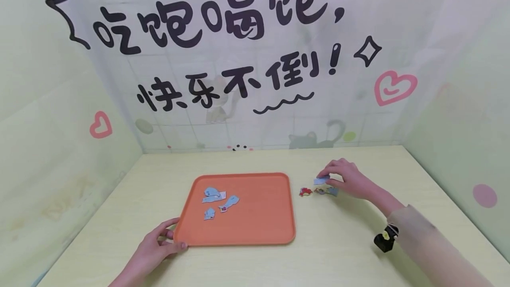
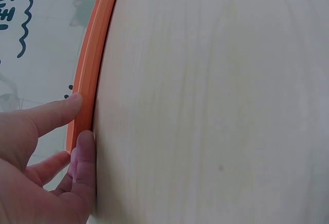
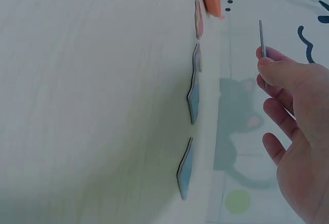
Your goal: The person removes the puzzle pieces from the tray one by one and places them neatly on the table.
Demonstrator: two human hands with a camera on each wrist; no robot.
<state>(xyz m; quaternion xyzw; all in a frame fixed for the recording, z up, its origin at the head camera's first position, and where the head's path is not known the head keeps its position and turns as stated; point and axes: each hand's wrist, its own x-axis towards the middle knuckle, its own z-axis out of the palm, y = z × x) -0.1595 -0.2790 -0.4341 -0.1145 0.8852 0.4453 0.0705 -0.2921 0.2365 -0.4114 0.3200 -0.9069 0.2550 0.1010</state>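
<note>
My right hand [image 1: 350, 181] pinches a thin light-blue puzzle piece [image 1: 320, 181] between thumb and fingers, raised above the table. In the right wrist view that piece shows edge-on. Below and beside the hand, loose pieces lie on the table: a red one [image 1: 305, 192], a multicoloured one [image 1: 320, 191] and a blue one [image 3: 185, 172]. At the near left corner of the orange tray [image 1: 259, 220], my left hand [image 1: 155, 243] grips the rim, thumb on the front edge and fingers along the left side. Several mostly blue pieces [image 1: 209, 214] lie in the tray's left half, some overlapping.
The pale wooden table [image 1: 326, 251] is enclosed by a printed cloth backdrop [image 1: 255, 132] behind and at both sides. A black band-like device [image 1: 385, 239] is at the right wrist.
</note>
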